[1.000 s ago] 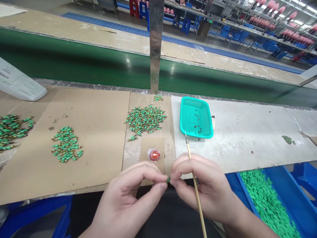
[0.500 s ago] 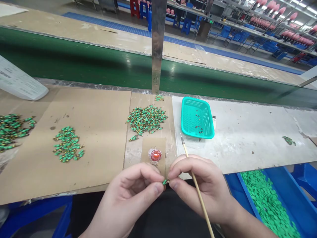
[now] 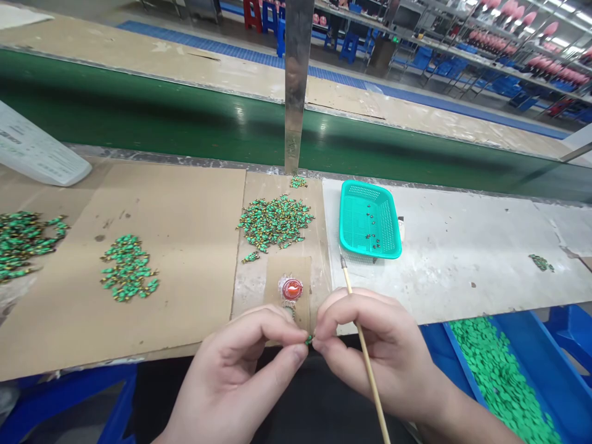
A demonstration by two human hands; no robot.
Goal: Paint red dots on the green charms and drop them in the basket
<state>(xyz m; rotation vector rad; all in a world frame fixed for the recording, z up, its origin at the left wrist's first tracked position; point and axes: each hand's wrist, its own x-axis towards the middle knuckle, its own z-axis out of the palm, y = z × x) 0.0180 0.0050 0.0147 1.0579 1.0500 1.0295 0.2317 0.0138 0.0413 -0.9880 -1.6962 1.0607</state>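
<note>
Between thumb and forefinger, my left hand point(image 3: 250, 370) pinches a small green figurine point(image 3: 309, 339), held just past the bench's front edge. My right hand point(image 3: 374, 345) has its thumb and fingertip closed at the figurine's other end, and a thin wooden paintbrush point(image 3: 369, 364) lies through its grip, dark tip pointing up and away. Right behind the fingertips is a small dish of red paint point(image 3: 292, 289) on a cardboard piece. Beyond it spreads a heap of tiny green-and-gold figurines point(image 3: 275, 222). The held figurine's details are mostly hidden by my fingers.
A turquoise basket point(image 3: 345, 237) holding a few small dark pieces stands right of the heap. More figurine piles point(image 3: 129, 268) lie to the left. A blue bin point(image 3: 546, 351) with green pieces sits low right. A metal post point(image 3: 296, 92) rises at the bench's back.
Both hands stay nearly in place, still at the small figurine. The figurine is slightly more covered by my fingers, and the paintbrush's lower end has swung a little left.
</note>
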